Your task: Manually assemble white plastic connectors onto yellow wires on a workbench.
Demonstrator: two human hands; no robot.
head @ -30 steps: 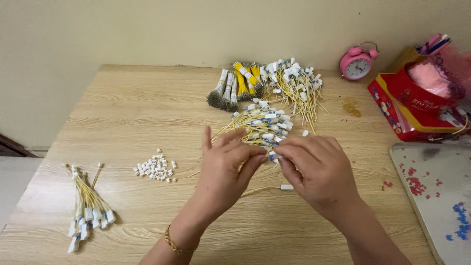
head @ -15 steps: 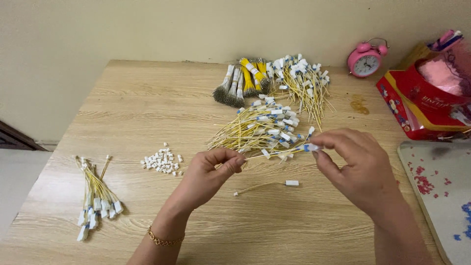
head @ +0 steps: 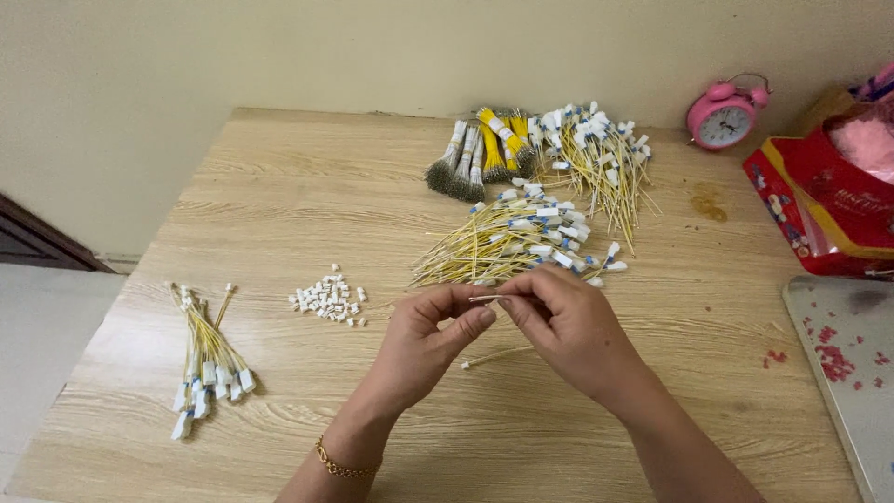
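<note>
Here, in the head view, the left hand (head: 424,340) and the right hand (head: 568,326) meet just below the centre of the wooden bench (head: 279,186), fingers pinched shut from either side on a thin yellow wire (head: 486,298) held level between them, so that its end sits where both thumbs can steady it. I cannot tell whether a white cap is already on that wire, since the fingertips hide its ends. A second loose wire (head: 498,355) lies on the bench just under the hands, at about six o'clock from the pinch. At roughly nine o'clock from the hands sits a small heap of white plastic caps (head: 328,300), close enough for the left hand to reach. Farther out at eight o'clock lies a tidy bundle of capped wires (head: 207,359), set well apart from the rest. At twelve o'clock spreads a loose pile of yellow wires (head: 507,242), and beyond it more tied bundles (head: 484,154). A pink alarm clock (head: 724,116) stands at one o'clock, a red box (head: 824,200) at two o'clock.
</note>
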